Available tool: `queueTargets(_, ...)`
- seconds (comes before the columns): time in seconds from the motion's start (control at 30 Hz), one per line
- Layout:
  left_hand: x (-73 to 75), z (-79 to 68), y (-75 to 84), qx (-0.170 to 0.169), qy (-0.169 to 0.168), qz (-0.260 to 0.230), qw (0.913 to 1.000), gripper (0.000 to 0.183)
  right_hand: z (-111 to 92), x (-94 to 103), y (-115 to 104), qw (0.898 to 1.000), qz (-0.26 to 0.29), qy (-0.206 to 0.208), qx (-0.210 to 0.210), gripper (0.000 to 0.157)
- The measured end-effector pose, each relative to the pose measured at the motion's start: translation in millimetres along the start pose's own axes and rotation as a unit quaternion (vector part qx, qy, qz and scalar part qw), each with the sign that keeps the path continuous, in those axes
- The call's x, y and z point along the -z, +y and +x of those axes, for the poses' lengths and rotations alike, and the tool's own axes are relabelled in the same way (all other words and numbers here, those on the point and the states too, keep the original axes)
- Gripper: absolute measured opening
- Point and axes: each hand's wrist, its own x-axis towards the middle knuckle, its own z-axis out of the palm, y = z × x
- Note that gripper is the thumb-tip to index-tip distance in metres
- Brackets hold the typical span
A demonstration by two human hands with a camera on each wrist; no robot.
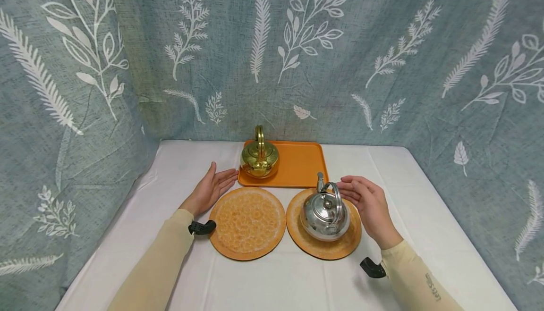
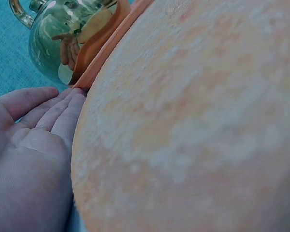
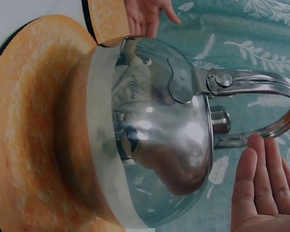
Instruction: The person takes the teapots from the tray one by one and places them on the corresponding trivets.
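A shiny silver kettle (image 1: pixel 325 219) stands upright on the right round mat (image 1: pixel 327 253), its arched handle raised. Just to its right is my right hand (image 1: pixel 370 205), fingers extended, fingertips close to the handle (image 3: pixel 253 81); whether they touch it I cannot tell. A gold kettle (image 1: pixel 258 157) sits on the left part of an orange tray (image 1: pixel 301 162) at the back. My left hand (image 1: pixel 211 190) holds nothing and lies palm inward with straight fingers, its fingertips at the tray's left edge. In the left wrist view the palm (image 2: pixel 29 164) shows beside the left round mat (image 2: pixel 183 121).
The left round mat, orange with a mottled pattern, lies beside the right one in front of the tray. A white cloth (image 1: pixel 250 282) covers the table. Blue-green curtains (image 1: pixel 238 56) with white leaf prints stand behind and at both sides.
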Motion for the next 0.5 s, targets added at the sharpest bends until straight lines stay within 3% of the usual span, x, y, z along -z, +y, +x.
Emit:
queueTargets(0.27,2.2,2.2,-1.4,0.003,0.002,-0.01,0.9999,0.099,6.5,4.1,0.3,1.0,0.002,-0.002,0.004,0.037)
queueTargets(0.5,0.8,1.3,-0.9,0.001,0.003,-0.007,1.0,0.101,11.9,5.8,0.5,1.0,0.003,-0.001,0.0,0.042)
